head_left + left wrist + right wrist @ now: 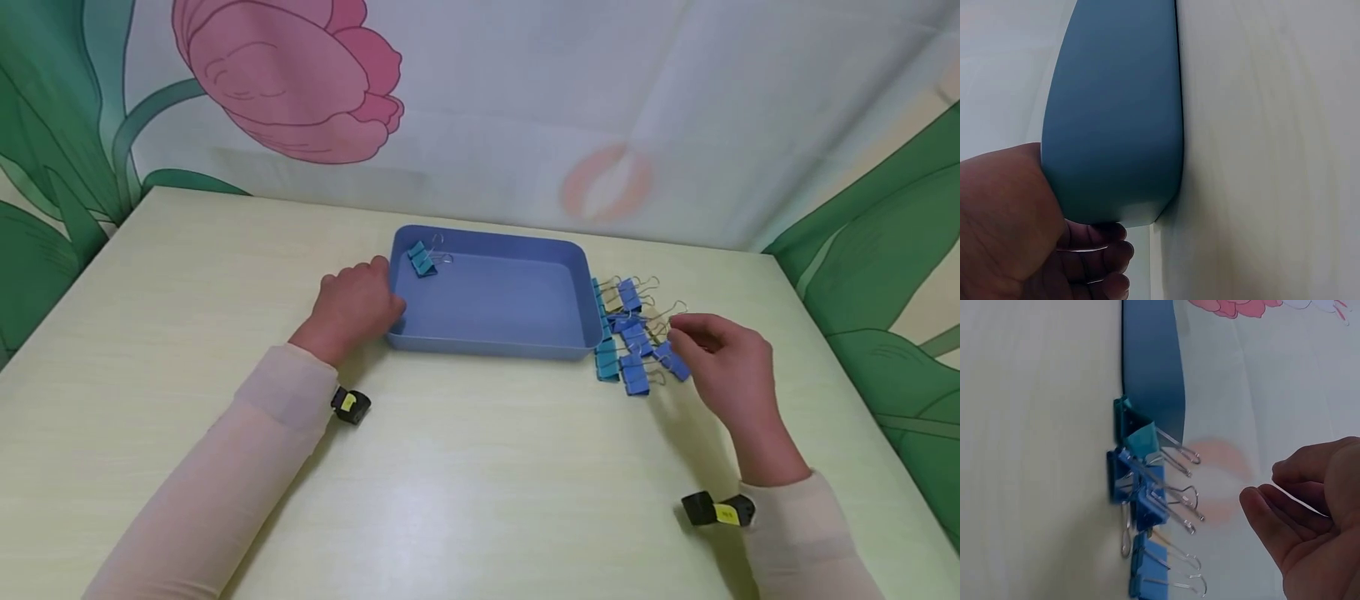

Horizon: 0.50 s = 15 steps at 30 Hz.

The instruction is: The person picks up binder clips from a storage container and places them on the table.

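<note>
A shallow blue tray (487, 342) lies on the table, with one teal binder clip (422, 260) in its far left corner. My left hand (352, 307) grips the tray's left wall, thumb over the rim and fingers outside; the left wrist view shows the hand (1016, 219) at the tray's corner (1116, 144). My right hand (723, 362) hovers beside a pile of binder clips right of the tray. In the right wrist view a gap shows between thumb and forefinger of that hand (1316, 506), with nothing held. Nearest it are blue clips (671, 361), their wire handles sticking up.
Teal clips (607, 364) line the tray's right wall, with blue clips (634, 377) heaped against them. Behind the pale table (450, 467) hangs a white cloth (510, 100) printed with a pink flower. Each wrist bears a small black camera (351, 406).
</note>
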Available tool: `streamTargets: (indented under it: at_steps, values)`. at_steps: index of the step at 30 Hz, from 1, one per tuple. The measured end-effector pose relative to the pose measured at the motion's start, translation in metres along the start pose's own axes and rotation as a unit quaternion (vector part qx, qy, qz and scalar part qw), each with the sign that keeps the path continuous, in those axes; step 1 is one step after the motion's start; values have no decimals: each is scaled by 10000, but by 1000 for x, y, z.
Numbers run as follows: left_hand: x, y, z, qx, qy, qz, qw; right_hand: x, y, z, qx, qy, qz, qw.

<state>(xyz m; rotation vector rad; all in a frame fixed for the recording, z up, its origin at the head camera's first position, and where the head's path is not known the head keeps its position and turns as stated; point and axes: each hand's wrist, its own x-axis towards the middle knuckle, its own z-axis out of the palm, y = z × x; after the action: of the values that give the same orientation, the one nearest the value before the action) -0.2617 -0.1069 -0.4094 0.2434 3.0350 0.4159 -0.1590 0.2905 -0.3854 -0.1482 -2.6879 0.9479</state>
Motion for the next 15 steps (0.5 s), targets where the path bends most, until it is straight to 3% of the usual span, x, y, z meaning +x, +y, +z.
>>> streamTargets:
  at_steps: [15]
  values:
    - [1,-1,0,-31,0,-37,10000,10,-43,6,587,450,-688,9949]
